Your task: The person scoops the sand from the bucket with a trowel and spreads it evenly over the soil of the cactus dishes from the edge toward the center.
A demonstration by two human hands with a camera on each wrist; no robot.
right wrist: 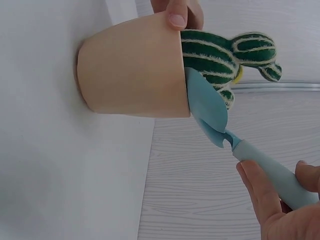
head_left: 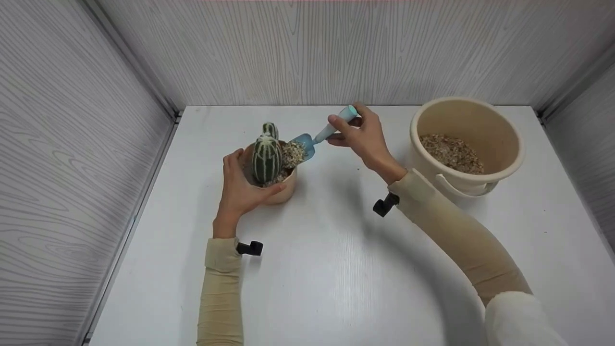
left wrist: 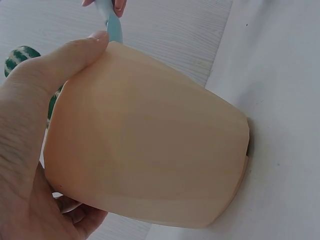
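A small peach pot [head_left: 283, 190] [left wrist: 150, 150] [right wrist: 132, 72] stands on the white table [head_left: 336, 269] and holds a green striped cactus [head_left: 266, 156] [right wrist: 220, 57]. My left hand [head_left: 240, 185] [left wrist: 30, 125] wraps round the pot's near side, thumb on the rim. My right hand [head_left: 365, 139] [right wrist: 277, 197] pinches the handle of a light blue scoop [head_left: 322, 134] [right wrist: 235, 140]. The scoop's blade, loaded with gravel [head_left: 293, 154], rests tilted over the pot's rim beside the cactus.
A larger beige bucket [head_left: 499, 139] with gravel [head_left: 451, 153] in its bottom stands at the right rear of the table. Grey wood-grain walls [head_left: 312, 48] close in the back and both sides.
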